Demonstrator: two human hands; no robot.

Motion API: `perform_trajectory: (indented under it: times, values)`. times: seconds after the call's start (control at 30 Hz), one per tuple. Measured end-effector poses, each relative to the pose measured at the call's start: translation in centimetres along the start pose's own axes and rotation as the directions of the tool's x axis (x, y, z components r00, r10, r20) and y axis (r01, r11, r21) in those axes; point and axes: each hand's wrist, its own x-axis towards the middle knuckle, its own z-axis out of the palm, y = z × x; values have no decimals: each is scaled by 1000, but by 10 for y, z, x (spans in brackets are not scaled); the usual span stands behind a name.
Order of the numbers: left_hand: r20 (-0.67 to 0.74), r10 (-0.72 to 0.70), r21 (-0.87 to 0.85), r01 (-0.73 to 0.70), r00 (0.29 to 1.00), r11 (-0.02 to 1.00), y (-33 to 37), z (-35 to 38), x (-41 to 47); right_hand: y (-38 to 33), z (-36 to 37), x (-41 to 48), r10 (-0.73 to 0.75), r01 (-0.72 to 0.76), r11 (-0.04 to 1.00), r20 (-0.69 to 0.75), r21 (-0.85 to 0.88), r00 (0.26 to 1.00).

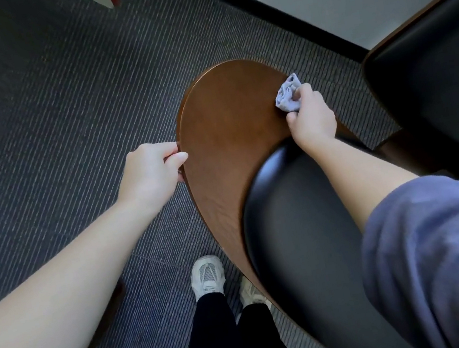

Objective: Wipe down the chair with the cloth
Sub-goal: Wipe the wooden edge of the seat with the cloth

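Carpet (60, 111) surrounds chair (224, 132); legs hidden.

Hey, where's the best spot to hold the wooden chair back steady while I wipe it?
Probably the left rim of the wooden chair back, from the open carpet side, thumb on the face and fingers behind, as the left hand does. The edge is thin and bare, opposite the right hand pressing the cloth.

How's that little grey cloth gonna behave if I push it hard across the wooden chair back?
The cloth is crumpled in the right hand, so it is probably soft and floppy. The wooden chair back looks smooth, so it should slide easily. The left hand grips the edge, likely steadying it.
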Motion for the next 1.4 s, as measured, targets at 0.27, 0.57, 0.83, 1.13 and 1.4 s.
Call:
perform_trajectory:
  times: [0.27,0.57,0.83,1.13,1.4]
  values:
    - [-131,29,-42,-35,991,998,17,37,-39,55,-41,-17,-86,72,976,-63,-204,994]
    - [115,512,835,-363,851,415,-1,68,-24,106,-11,-38,-45,61,912,51,-405,998]
    - [215,631,871,-439,745,222,-13,63,-3,118,12,-36,-41,40,999,38,31,998]
    - [190,681,894,-411,707,177,-19,69,2,170,11,-8,367,-375,927,179,10,913]
    - [173,711,879,-432,682,200,-20,71,4,199,14,-11,433,-453,889,193,71,880]
